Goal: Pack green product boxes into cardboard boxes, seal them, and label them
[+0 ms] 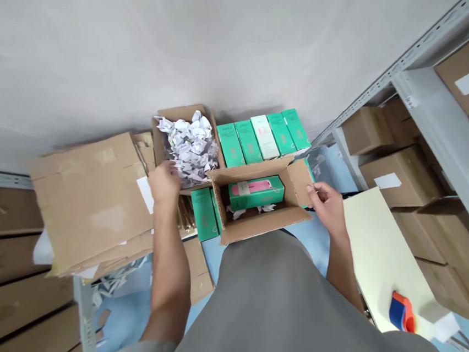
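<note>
An open cardboard box (260,232) sits right in front of me, flaps spread. Inside it lies a green box (263,197) with a pink item pictured or showing on its side, and bits of white paper beneath. My right hand (328,208) pinches the box's right flap (300,183) between thumb and fingers. My left hand (164,184) is at the left edge of a second carton (182,113), which is heaped with crumpled white paper (193,141). Its fingers are blurred and partly hidden, so whether they hold paper is unclear.
Green boxes (230,146) and one white box (264,137) stand in a row against the wall. Flattened cardboard (95,197) is stacked at left. A tape dispenser (401,312) rests on a pale board (385,250) at right. Shelves with cartons (404,176) flank both sides.
</note>
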The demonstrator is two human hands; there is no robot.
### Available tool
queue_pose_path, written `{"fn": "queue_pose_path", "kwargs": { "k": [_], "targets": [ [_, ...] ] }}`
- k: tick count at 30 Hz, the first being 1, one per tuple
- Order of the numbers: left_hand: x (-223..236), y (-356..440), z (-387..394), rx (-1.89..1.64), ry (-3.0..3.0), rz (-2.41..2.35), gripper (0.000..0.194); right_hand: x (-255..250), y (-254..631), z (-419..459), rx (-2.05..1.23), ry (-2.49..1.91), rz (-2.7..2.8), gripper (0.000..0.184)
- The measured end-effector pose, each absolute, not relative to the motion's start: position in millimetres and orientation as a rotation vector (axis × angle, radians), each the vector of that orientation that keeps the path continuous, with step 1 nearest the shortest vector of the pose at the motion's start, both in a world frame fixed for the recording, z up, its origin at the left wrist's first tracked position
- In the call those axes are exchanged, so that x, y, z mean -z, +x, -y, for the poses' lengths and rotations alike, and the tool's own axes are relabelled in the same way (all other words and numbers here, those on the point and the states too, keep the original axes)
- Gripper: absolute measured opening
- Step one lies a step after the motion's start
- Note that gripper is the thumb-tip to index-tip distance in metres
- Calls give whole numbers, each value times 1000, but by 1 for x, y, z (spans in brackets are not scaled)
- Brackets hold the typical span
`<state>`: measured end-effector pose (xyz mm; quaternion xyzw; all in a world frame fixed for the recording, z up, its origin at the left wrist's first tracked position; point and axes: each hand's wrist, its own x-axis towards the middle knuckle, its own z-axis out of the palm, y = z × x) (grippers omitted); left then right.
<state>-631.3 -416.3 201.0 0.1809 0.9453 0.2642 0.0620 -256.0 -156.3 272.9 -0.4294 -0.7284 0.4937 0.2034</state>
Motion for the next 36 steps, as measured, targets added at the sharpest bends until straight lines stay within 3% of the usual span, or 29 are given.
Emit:
{"fn": "queue_pose_path", "kwargs": {
  "k": [6,9,14,21,29,36],
  "targets": [
    [-274,-594,422,-1233,534,-2926,33,-277,-260,157,-1306,-1229,2086,47],
    [-291,-584,424,-1237,621,-2878,33,-280,-262,156,-1287,-1209,2123,46],
    [-250,-602,421,-723,571,-2829,45,-280,-262,154,-1314,-1169,2138,46],
    [-190,-630,403,-534,283,-2747,30,-279,-261,150,-1325,-1154,2153,44],
    [-193,-651,402,-573,288,-2826,35,-274,-260,150,-1351,-1161,2135,44],
    [-229,-619,418,-669,432,-2975,46,-267,-254,148,-1388,-1169,2085,44]
  ]
}}
